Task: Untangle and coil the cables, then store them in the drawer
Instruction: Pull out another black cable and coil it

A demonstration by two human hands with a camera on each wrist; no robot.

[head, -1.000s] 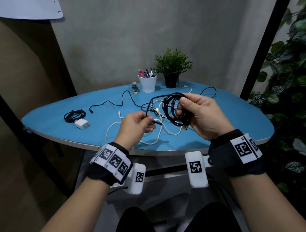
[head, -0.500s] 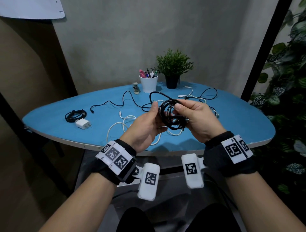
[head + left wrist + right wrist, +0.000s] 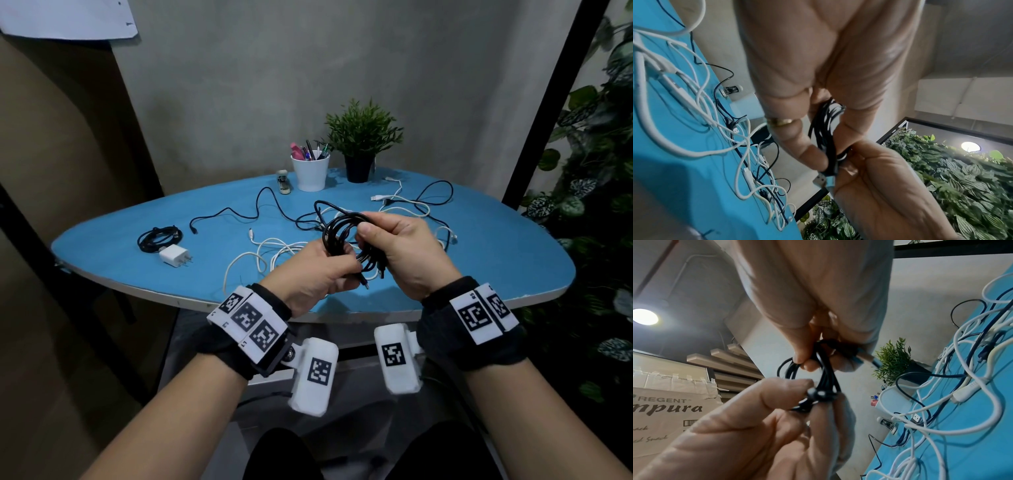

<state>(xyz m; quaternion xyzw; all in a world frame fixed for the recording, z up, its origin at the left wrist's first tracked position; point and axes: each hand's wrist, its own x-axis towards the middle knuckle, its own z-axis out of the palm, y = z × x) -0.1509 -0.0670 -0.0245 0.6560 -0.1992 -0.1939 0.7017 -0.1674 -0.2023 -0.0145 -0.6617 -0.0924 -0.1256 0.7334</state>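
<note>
A black cable coil [image 3: 342, 233] hangs above the blue table's [image 3: 120, 246] near edge, held by both hands. My left hand [image 3: 342, 257] grips its lower left side, fingers curled round the strands [image 3: 822, 134]. My right hand [image 3: 366, 233] pinches the top right of the loops [image 3: 826, 378]. A blue-cased USB plug [image 3: 823, 180] sticks out below the bundle. Tangled white cables [image 3: 274, 250] lie on the table under my hands. A loose black cable [image 3: 267, 205] runs behind them. At the left sits another coiled black cable [image 3: 159, 236].
A white charger [image 3: 174, 256] lies by the left coil. A white pen cup [image 3: 310, 173], a small stapler [image 3: 283, 183] and a potted plant [image 3: 361, 144] stand at the table's back. More white and black cables [image 3: 411, 202] lie back right. Leafy plants [image 3: 599, 171] fill the right side.
My left hand has left the cable's free end and now grips the coil itself. Both hands have come together, and the loops are squeezed into a tighter bundle.
</note>
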